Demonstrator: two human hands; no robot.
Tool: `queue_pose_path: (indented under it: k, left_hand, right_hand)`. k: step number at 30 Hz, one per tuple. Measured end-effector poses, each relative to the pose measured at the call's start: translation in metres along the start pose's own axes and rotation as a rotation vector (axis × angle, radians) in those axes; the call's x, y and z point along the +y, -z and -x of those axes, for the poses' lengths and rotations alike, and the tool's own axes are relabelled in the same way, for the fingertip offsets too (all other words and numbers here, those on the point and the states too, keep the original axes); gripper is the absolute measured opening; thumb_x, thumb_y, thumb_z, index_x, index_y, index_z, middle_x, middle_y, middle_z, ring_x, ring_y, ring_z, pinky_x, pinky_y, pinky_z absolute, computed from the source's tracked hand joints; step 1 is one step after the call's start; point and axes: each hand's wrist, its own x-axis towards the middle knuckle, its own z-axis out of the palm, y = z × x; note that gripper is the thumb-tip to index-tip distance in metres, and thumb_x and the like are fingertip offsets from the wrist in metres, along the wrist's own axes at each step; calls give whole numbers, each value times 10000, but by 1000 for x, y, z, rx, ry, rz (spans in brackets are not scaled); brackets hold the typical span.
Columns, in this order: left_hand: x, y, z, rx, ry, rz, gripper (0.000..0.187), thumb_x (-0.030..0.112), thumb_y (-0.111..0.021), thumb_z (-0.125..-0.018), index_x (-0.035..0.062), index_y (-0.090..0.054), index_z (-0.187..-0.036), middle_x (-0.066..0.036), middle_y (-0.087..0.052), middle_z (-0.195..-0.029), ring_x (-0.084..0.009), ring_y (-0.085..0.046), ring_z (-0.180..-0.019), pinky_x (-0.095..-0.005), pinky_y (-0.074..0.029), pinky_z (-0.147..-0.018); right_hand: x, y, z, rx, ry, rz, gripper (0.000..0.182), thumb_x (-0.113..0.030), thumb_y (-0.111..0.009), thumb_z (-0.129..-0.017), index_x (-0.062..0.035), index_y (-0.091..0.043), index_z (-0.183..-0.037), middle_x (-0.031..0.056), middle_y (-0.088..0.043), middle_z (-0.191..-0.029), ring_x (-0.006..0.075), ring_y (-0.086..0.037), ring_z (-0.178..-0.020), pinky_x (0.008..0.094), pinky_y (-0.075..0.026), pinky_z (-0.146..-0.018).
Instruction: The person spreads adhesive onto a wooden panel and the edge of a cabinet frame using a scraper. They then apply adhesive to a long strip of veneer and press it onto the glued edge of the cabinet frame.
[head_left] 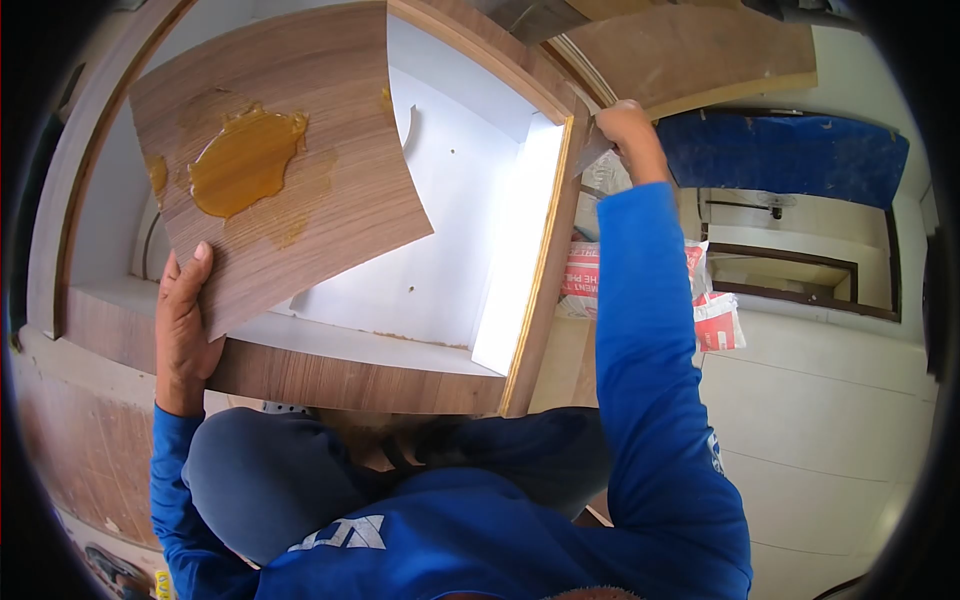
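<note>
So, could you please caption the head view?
Left hand gripping a brown board with pooled amber liquid over an open cabinet.

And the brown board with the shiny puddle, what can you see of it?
The board is flat, brown and striped like wood. A glossy, amber puddle sits on its face, with smears around it. The left hand grips its bottom corner, thumb on top. It's over the open, white-lined box; I can't tell if they touch.

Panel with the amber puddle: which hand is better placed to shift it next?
Left, I'd judge. The left hand grips the near corner of the panel, thumb on top, clear of the puddle. The right hand is away by the cabinet's far right corner.
</note>
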Motion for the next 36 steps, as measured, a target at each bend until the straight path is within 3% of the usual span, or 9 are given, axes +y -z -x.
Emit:
queue_pose_path:
  k: [5, 8, 14, 24, 27, 29, 31, 34, 36]
  left_hand:
    - [1, -3, -1, 9, 16, 12, 449, 273, -621, -1008, 37, -501, -1371, -86, -640, -1224, -137, -640, -1074, -302, -525, -928]
    - [0, -1, -1, 3, 15, 9, 451, 274, -622, -1008, 41, -500, -1374, -83, -640, -1225, -138, -640, -1076, -302, -525, -927]
    - [1, -3, 0, 20, 19, 6, 464, 277, -620, -1008, 46, -493, -1390, -80, -636, -1234, -139, -639, -1081, -299, -524, -929]
    - [-1, 1, -1, 6, 17, -22, 470, 284, -622, -1007, 36, -495, -1386, -83, -634, -1234, -138, -635, -1086, -297, -524, -926]
    - [-1, 1, -1, 8, 9, -16, 462, 282, -624, -1005, 33, -500, -1373, -88, -635, -1230, -142, -639, -1078, -299, -526, -923]
    - [-1, 2, -1, 6, 7, -13, 457, 282, -625, -1004, 31, -503, -1367, -90, -635, -1230, -146, -639, -1076, -301, -525, -925]
    - [-1, 1, -1, 4, 9, -12, 453, 281, -626, -1003, 30, -506, -1361, -92, -634, -1230, -150, -639, -1074, -303, -525, -928]
    - [0, -3, -2, 1, 24, -33, 457, 283, -629, -1000, 27, -504, -1358, -95, -633, -1225, -156, -639, -1069, -309, -522, -927]
    - [-3, 3, -3, 20, 23, -87, 528, 321, -632, -993, 51, -456, -1411, -89, -604, -1252, -178, -627, -1110, -337, -527, -935]
  right_hand:
    - [20, 9, 3, -73, -126, -432, 237, -112, -585, -777, 44, -696, -916, 193, -695, -854, 283, -664, -700, 415, -497, -557]
    - [25, -3, -9, -94, -69, -420, 187, -109, -594, -770, 36, -664, -865, 140, -639, -757, 236, -588, -614, 384, -457, -514]
    - [8, -29, -23, -212, -124, -394, 130, -97, -649, -792, 7, -658, -869, 92, -601, -753, 195, -562, -635, 370, -389, -488]
    - [5, -53, -39, -86, -108, -273, 146, -59, -557, -785, 64, -637, -791, 167, -601, -691, 228, -592, -604, 412, -416, -466]
    - [10, -28, -31, -67, -21, -115, 174, -46, -545, -780, 73, -663, -828, 172, -626, -705, 232, -602, -604, 420, -452, -506]
    - [22, 1, -19, -13, 43, 66, 274, -144, -604, -818, 26, -719, -998, 236, -723, -939, 319, -723, -835, 419, -554, -714]
    - [39, 30, 10, -33, 42, -404, 301, -198, -648, -821, 26, -708, -1012, 207, -708, -876, 273, -680, -763, 379, -524, -728]
    - [56, 71, 47, -69, 217, -432, 317, -231, -668, -848, 45, -684, -1005, 183, -683, -832, 232, -623, -713, 376, -501, -716]
    - [45, 100, 91, -67, 481, -240, 307, -225, -645, -932, 60, -690, -1038, 69, -715, -864, 155, -628, -764, 315, -514, -742]
